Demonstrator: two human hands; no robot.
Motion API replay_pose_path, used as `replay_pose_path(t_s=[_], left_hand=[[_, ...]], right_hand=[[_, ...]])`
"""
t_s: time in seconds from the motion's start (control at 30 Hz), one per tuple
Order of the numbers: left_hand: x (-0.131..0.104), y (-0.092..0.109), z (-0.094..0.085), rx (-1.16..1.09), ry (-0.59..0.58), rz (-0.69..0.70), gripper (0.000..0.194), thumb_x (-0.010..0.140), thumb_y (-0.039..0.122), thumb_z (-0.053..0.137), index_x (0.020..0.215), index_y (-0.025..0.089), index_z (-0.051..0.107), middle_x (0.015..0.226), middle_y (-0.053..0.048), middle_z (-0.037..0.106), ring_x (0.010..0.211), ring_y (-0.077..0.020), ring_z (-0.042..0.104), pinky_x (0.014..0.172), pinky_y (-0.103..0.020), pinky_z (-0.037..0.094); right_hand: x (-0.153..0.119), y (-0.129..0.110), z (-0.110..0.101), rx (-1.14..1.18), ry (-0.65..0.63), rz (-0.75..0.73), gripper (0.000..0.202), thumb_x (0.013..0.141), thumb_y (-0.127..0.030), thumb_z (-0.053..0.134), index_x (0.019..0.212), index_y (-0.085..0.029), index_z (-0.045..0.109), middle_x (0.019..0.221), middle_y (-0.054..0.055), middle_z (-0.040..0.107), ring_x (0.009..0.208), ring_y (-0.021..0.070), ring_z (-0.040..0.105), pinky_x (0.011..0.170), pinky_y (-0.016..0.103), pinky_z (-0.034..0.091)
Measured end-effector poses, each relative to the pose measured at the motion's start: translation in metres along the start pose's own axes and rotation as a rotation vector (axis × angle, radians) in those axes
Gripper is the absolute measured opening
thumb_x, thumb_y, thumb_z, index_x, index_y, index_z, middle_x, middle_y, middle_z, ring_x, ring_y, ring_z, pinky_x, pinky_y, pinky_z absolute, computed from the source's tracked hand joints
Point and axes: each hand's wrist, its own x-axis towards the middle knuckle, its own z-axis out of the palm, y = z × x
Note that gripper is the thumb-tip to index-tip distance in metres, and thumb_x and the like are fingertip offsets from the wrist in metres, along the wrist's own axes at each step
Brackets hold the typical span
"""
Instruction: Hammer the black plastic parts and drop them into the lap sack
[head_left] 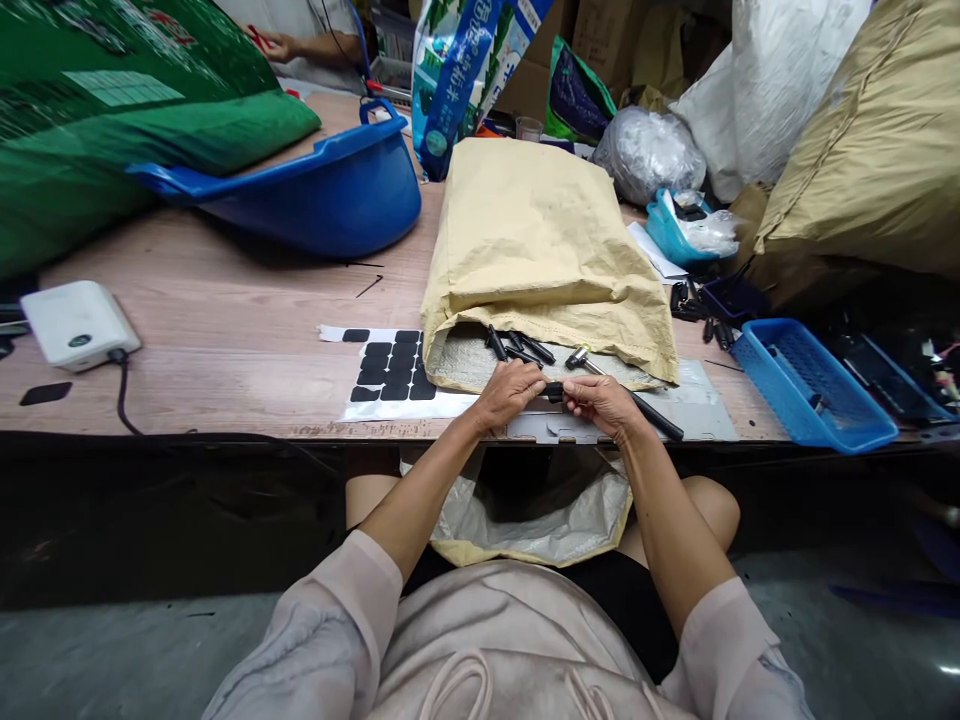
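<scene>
Between my two hands, at the front edge of the table, is a small black cylindrical piece (553,391). My left hand (513,393) has its fingers closed on the left end of it. The fingers of my right hand (598,402) pinch its right end. Just behind them lies the open mouth of a tan woven sack (540,230), with several black tubular parts (534,348) inside. A small hammer (660,417) with a black handle lies under my right hand, its metal head at the sack's mouth. Left of my hands is a white sheet of black rounded stickers (394,365).
A second sack (525,545) hangs open over my lap. A blue basin (315,190), a green sack (135,130) and a white box with a cable (79,322) are to the left. On the right stands a blue basket (814,385). Another person's hand (277,46) shows at the back.
</scene>
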Motion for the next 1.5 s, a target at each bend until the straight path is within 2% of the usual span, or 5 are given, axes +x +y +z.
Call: replay_pose_path(t_s=[0.43, 0.67, 1.03, 1.3, 1.5], left_hand=[[0.0, 0.002, -0.002, -0.048, 0.011, -0.01, 0.038, 0.11, 0.038, 0.04, 0.1, 0.025, 0.074, 0.098, -0.003, 0.069, 0.095, -0.0226, 0.055, 0.094, -0.041, 0.036], [0.002, -0.001, -0.002, -0.018, 0.011, -0.003, 0.037, 0.109, 0.039, 0.041, 0.099, 0.024, 0.073, 0.098, -0.004, 0.069, 0.097, -0.0238, 0.056, 0.093, -0.043, 0.037], [-0.077, 0.054, 0.038, -0.212, -0.236, 0.256, 0.039, 0.11, 0.049, 0.043, 0.121, 0.025, 0.072, 0.109, -0.009, 0.078, 0.101, -0.0234, 0.069, 0.095, -0.037, 0.048], [-0.083, 0.025, 0.116, 0.005, -0.524, -0.491, 0.036, 0.103, 0.034, 0.052, 0.133, 0.027, 0.07, 0.135, -0.011, 0.075, 0.123, -0.0323, 0.072, 0.099, -0.041, 0.056], [-0.072, 0.028, 0.121, 0.011, -0.517, -0.543, 0.044, 0.104, 0.031, 0.05, 0.145, 0.029, 0.064, 0.149, -0.012, 0.068, 0.135, -0.0331, 0.066, 0.108, -0.042, 0.053]], right_hand=[[-0.005, -0.005, -0.009, -0.019, 0.048, -0.118, 0.06, 0.062, -0.064, 0.095, 0.098, -0.017, 0.082, 0.079, 0.003, 0.071, 0.063, 0.0105, 0.06, 0.051, 0.021, 0.046], [0.012, 0.005, -0.048, -0.995, 0.713, -0.621, 0.034, 0.093, -0.051, 0.068, 0.1, -0.021, 0.083, 0.101, 0.011, 0.074, 0.092, 0.0249, 0.062, 0.084, 0.039, 0.051], [0.018, 0.026, -0.046, -1.54, 0.744, -0.668, 0.029, 0.106, -0.036, 0.052, 0.102, -0.022, 0.077, 0.102, 0.011, 0.066, 0.099, 0.0272, 0.05, 0.086, 0.038, 0.036], [0.019, 0.027, -0.048, -1.528, 0.755, -0.721, 0.028, 0.105, -0.037, 0.052, 0.101, -0.021, 0.075, 0.1, 0.012, 0.064, 0.097, 0.0275, 0.049, 0.084, 0.038, 0.036], [0.018, 0.026, -0.047, -1.541, 0.76, -0.68, 0.028, 0.106, -0.036, 0.051, 0.103, -0.021, 0.075, 0.101, 0.012, 0.064, 0.097, 0.0272, 0.05, 0.084, 0.038, 0.036]])
